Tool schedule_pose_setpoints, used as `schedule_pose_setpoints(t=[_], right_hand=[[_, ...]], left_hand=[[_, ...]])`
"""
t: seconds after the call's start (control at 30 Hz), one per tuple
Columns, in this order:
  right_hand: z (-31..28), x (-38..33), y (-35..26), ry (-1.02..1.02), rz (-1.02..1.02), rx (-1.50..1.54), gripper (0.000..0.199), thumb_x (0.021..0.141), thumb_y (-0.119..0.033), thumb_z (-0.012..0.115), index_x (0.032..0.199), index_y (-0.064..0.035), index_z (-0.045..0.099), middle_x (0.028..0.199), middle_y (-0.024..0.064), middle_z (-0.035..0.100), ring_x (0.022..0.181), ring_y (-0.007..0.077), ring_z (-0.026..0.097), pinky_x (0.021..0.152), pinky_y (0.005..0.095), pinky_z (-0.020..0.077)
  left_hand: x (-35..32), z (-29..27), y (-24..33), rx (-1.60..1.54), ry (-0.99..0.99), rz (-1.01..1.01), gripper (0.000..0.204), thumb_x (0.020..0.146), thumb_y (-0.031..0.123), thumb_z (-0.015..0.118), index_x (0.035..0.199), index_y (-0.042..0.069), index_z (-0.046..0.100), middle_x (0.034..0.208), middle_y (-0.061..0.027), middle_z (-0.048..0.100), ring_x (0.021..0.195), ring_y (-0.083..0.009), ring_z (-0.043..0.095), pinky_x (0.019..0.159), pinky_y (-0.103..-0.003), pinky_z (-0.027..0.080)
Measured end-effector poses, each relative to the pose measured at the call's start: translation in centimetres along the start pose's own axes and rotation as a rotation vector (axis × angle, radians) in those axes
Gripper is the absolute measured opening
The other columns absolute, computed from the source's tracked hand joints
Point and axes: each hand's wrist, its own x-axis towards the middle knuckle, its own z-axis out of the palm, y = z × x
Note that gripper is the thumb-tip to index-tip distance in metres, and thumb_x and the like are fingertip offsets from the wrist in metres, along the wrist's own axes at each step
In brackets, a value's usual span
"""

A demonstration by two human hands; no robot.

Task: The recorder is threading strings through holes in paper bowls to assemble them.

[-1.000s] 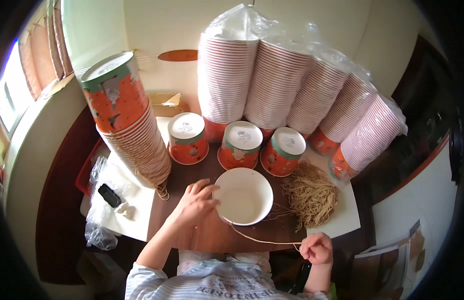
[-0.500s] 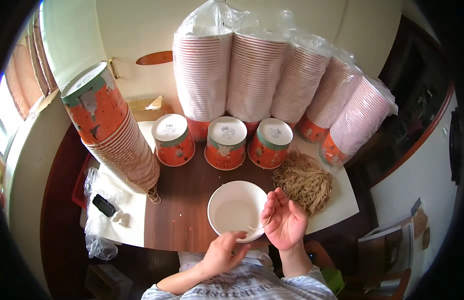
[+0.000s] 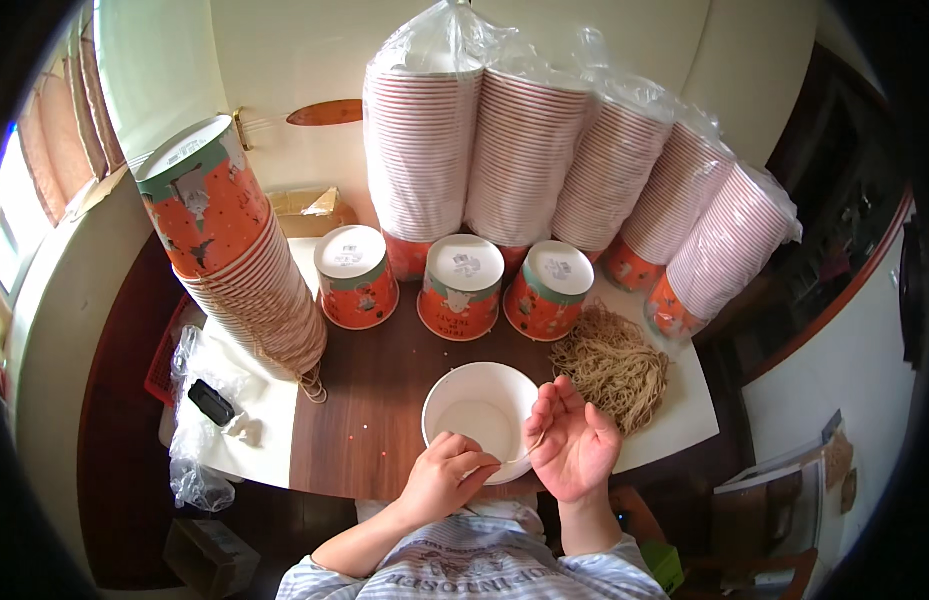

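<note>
A white-lined paper bucket stands mouth up at the table's near edge, in front of me. My left hand is over its near rim, thumb and fingers pinched on one end of a thin tan cord. From there the cord crosses the rim to my right hand, at the bucket's right side. That palm faces me, thumb out to the right, fingers half curled with the cord caught at the little-finger side. A tangled pile of similar cords lies beyond my right hand.
Three upturned orange-and-green paper buckets stand in a row behind. Tall plastic-wrapped bucket stacks fill the back. Another stack leans at left, cords hanging from it. Near it lie crumpled plastic and a small black tray.
My left hand has closed from loosely spread fingers into a pinch on the cord's end, and the cord is now straighter. My right hand has hardly moved. The whole view has shifted slightly.
</note>
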Motion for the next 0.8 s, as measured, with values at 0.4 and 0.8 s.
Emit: schedule_pose_setpoints(t=[0.4,0.8], right_hand=[[0.3,0.1,-0.2,-0.018,-0.033,-0.011,0.043,0.086,-0.018,0.046,0.123,0.0022,0.042,0.121,0.0176,0.049,0.114,0.0273,0.046,0.099,0.0379,0.0344],[1.3,-2.7,-2.2,0.388,0.102,-2.321,0.024,0.072,-0.019,0.068,0.090,-0.0052,0.061,0.086,0.0089,0.058,0.084,0.0219,0.057,0.067,0.0325,0.0460]], left_hand=[[1.9,0.6,0.4,-0.019,-0.030,0.004,0.023,0.070,0.014,0.069,0.093,0.011,0.065,0.084,-0.0043,0.057,0.080,-0.0222,0.054,0.069,-0.032,0.048],[2.4,-2.6,-0.7,0.365,0.057,0.249,0.008,0.071,0.019,0.067,0.072,0.012,0.064,0.068,0.0019,0.058,0.065,-0.0140,0.055,0.054,-0.028,0.048]])
